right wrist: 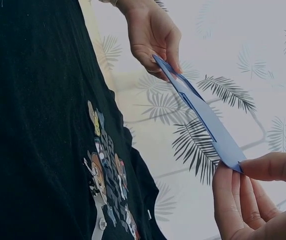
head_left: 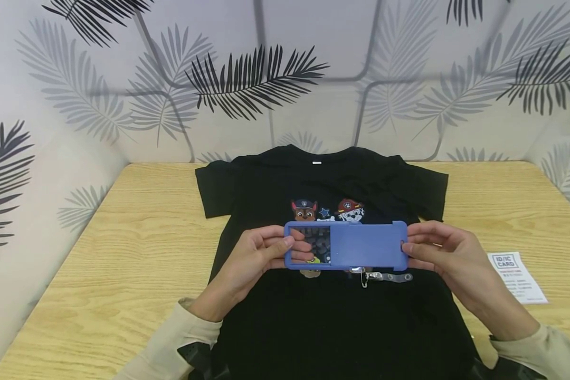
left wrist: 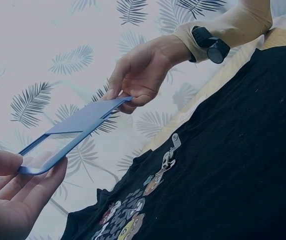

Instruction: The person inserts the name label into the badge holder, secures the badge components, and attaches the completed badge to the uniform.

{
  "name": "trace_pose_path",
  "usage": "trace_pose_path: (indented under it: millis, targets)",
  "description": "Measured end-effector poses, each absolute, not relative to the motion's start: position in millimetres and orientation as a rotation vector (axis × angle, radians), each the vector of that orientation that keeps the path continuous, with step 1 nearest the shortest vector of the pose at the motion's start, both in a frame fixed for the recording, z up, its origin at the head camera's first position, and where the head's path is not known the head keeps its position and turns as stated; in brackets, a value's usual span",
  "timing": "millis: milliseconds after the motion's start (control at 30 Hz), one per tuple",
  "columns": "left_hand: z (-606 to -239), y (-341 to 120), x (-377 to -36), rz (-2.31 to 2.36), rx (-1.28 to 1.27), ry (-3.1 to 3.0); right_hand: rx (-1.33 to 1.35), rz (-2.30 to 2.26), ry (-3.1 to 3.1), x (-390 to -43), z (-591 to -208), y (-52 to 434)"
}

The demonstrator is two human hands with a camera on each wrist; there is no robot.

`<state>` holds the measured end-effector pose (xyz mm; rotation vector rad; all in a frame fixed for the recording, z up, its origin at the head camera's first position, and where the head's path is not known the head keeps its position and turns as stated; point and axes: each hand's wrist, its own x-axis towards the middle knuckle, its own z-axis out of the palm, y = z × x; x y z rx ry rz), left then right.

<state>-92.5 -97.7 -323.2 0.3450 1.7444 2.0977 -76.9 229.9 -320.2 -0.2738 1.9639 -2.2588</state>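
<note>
A blue plastic card holder [head_left: 345,246] with a clear window at its left end is held level above a black T-shirt [head_left: 323,316]. My left hand [head_left: 261,253] pinches the holder's left end [left wrist: 33,167], thumb on top. My right hand [head_left: 437,253] pinches the right end [right wrist: 230,160] between thumb and fingers. In the wrist views the blue holder [left wrist: 78,132] [right wrist: 202,112] spans the gap between both hands. A metal clip with a clear strap [head_left: 385,276] lies on the shirt just below the holder.
The shirt, printed with cartoon dogs [head_left: 328,210], lies flat on a wooden table [head_left: 123,253]. A white ID/IC card slip [head_left: 516,276] lies on the table at the right. Leaf-patterned walls [head_left: 266,79] close in the back and sides.
</note>
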Motion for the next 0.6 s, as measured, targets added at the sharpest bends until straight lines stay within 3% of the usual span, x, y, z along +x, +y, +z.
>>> trace_pose_path:
  millis: [600]
  targets:
    - [-321.8, -98.0, -92.7, 2.123, 0.341, 1.708, -0.265, -2.265, 1.964, -77.8, -319.9, 230.0]
